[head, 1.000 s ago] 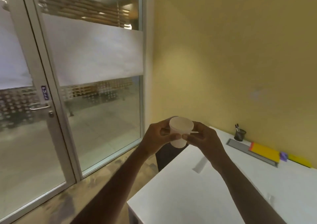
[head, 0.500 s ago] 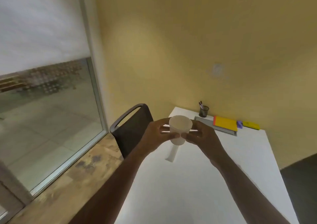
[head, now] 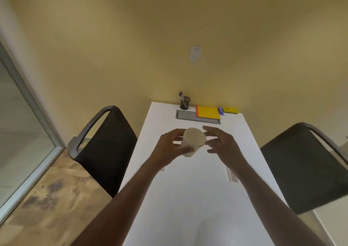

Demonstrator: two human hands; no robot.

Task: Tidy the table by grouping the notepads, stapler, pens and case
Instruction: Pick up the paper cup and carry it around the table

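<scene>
Notepads [head: 207,112] by wall; left grip [head: 170,147] clasps cup [head: 193,141]; right grip [head: 222,145] spread.

You see a cream cup [head: 194,139] over a white worktop [head: 188,198], a yellow notepad [head: 209,112] edged orange, a black mesh pen pot [head: 185,103] and dark chairs [head: 107,147].

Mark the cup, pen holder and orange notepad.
cup [head: 194,137]: head view, on its pale top face.
pen holder [head: 185,103]: head view, on its mesh wall.
orange notepad [head: 208,112]: head view, on its cover.
</scene>
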